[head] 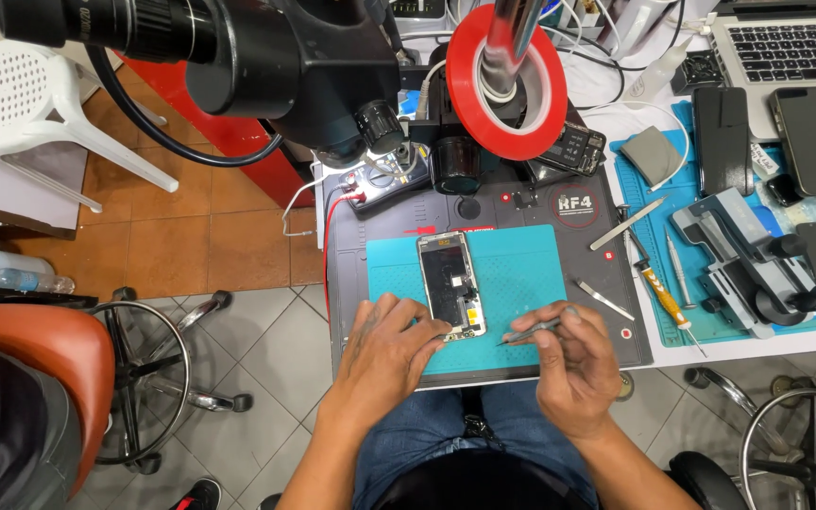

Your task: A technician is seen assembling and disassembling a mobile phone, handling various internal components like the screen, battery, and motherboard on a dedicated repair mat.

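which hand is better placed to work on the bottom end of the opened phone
Probably the right hand: it holds the tweezers, whose tips point at the lower end of the opened phone on the teal mat. The left hand rests its fingers on the phone's bottom edge, steadying it.
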